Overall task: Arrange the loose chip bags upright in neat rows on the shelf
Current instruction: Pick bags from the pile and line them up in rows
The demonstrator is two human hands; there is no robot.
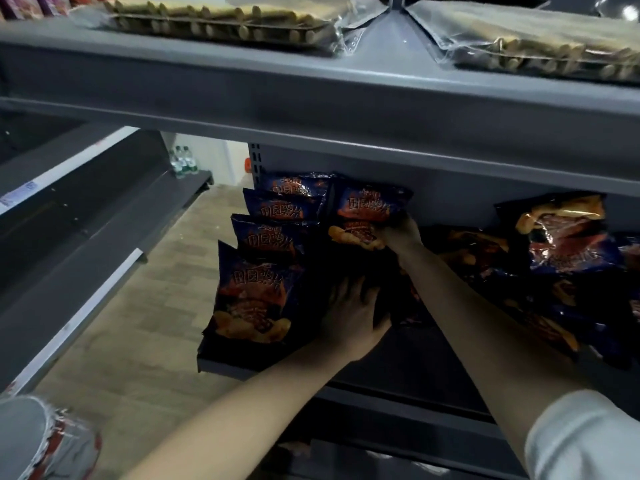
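Several dark blue chip bags stand upright in a row at the shelf's left end, the front one [254, 296] nearest me. My right hand [398, 233] grips the lower edge of another upright chip bag [367, 216] deep at the back, beside that row. My left hand [353, 313] rests with fingers spread against dark bags just right of the front bag; what it touches is hard to make out. More chip bags [568, 237] lie jumbled in a loose pile on the right of the dark shelf [242, 367].
A grey upper shelf [311, 98] overhangs the work area and carries clear packs of wafer rolls [221, 19]. To the left are another dark shelf unit [86, 216], wooden floor [138, 341] and water bottles [183, 162] far back. Packaged goods [45, 441] sit at bottom left.
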